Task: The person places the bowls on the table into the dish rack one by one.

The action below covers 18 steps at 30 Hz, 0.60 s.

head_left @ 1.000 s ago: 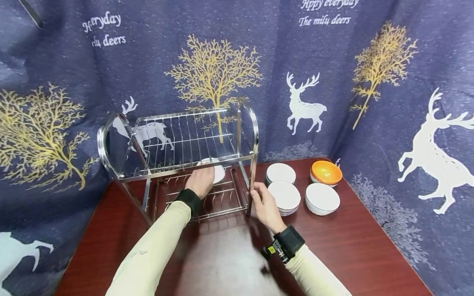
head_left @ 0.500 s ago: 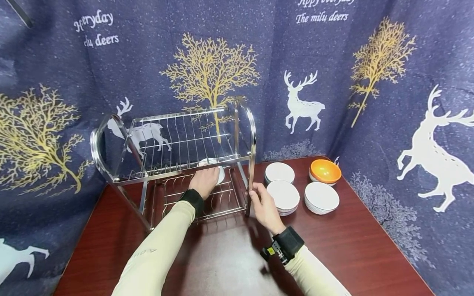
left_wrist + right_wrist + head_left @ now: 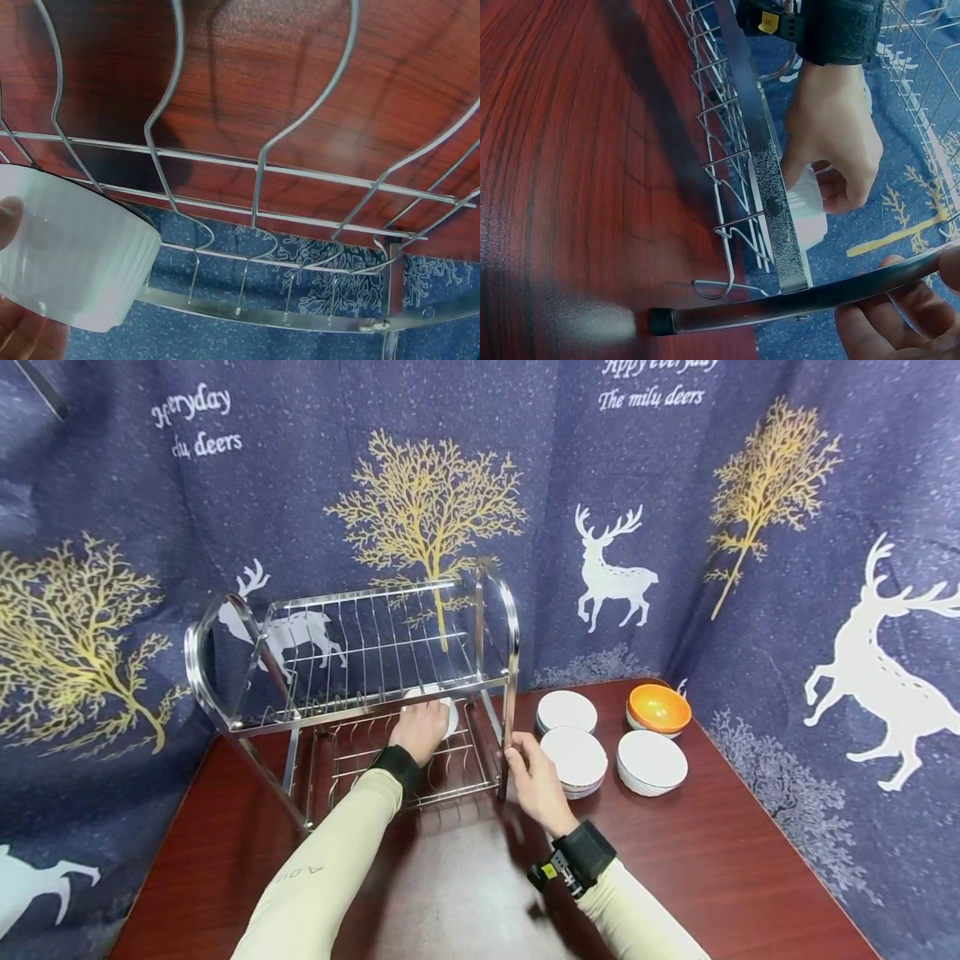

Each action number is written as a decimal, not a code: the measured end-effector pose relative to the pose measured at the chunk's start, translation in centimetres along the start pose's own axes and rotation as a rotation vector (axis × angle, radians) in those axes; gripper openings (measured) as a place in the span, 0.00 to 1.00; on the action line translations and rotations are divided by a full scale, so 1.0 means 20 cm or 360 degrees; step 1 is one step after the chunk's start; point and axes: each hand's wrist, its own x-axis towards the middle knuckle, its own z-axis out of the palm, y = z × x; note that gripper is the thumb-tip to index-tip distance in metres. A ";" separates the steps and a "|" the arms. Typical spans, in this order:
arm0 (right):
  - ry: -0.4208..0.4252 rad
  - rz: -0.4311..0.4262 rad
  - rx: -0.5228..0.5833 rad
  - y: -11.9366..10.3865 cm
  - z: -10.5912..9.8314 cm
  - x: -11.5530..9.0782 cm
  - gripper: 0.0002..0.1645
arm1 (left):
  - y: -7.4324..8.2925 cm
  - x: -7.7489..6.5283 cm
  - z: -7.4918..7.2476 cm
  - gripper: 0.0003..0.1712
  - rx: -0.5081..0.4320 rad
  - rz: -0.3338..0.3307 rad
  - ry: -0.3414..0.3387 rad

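Observation:
A two-tier metal dish rack (image 3: 375, 697) stands on the table. My left hand (image 3: 422, 731) reaches under its upper shelf and grips a white bowl (image 3: 82, 247) over the lower shelf. In the left wrist view the thumb lies on the bowl's ribbed side, and the bowl sits tilted against the wires. The same bowl (image 3: 808, 210) shows in the right wrist view, below the left hand's curled fingers. My right hand (image 3: 540, 781) holds the rack's right front leg (image 3: 840, 291), its fingers bent around the metal tube.
Right of the rack are stacked white bowls (image 3: 575, 758), another white stack (image 3: 567, 710) behind, a white bowl (image 3: 652, 764) and an orange bowl (image 3: 660, 708). A dark blue curtain (image 3: 555, 468) hangs behind the red-brown table (image 3: 712, 877).
My left hand has shifted slightly right under the upper shelf, and the bowl's angle has changed a little. The right hand stays on the rack leg.

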 end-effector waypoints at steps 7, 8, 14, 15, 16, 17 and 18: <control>-0.0006 -0.0043 0.0007 0.00 0.00 0.00 0.08 | 0.00 0.00 0.02 0.20 -0.0083 -0.0033 -0.0029; -0.0006 -0.0042 0.0008 0.00 0.00 0.00 0.08 | 0.00 0.00 0.02 0.21 -0.0096 -0.0038 -0.0034; 0.0003 -0.0026 0.0016 -0.01 0.00 0.00 0.08 | -0.01 0.00 -0.01 0.22 -0.0248 -0.0132 -0.0059; 0.0002 -0.0029 0.0019 -0.01 0.00 0.00 0.08 | -0.01 -0.01 -0.01 0.23 -0.0276 -0.0156 -0.0063; 0.0001 -0.0027 0.0022 -0.01 0.00 0.00 0.08 | -0.01 -0.01 -0.02 0.24 -0.0302 -0.0178 -0.0070; 0.0000 -0.0026 0.0022 -0.01 0.00 0.00 0.08 | -0.01 -0.01 -0.02 0.24 -0.0332 -0.0200 -0.0079; 0.0000 -0.0025 0.0022 -0.01 0.00 0.00 0.08 | -0.01 -0.01 -0.02 0.25 -0.0358 -0.0221 -0.0085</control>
